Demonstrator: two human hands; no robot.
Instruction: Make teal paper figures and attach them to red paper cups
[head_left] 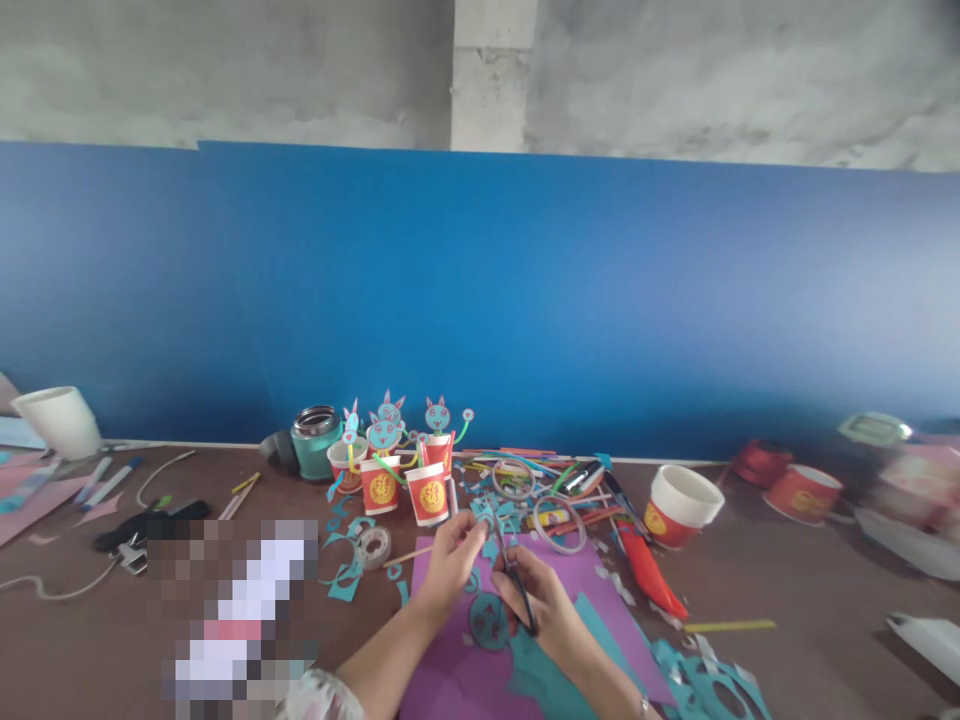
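My right hand point(546, 598) is closed round the black handles of a pair of scissors point(527, 608), whose blades point up and away from me. Between thumb and fingers, my left hand point(452, 555) pinches a small piece of blue paper point(487, 523) right by the blades. Whether the blades touch the paper is too small to tell. Below both hands, a round blue paper face point(488, 620) with drawn lines lies on a purple sheet point(442, 670). A larger cut blue sheet point(551, 680) rests on the purple one, partly under my right forearm.
Red and white paper cups point(380, 486) with blue cat-like faces stand behind my left hand, near a teal jar point(316, 445). Tape rolls point(373, 547), pipe cleaners and markers crowd the middle. Stacked cups point(681, 505), a red pouch point(651, 570) and blue scraps point(709, 685) lie right.
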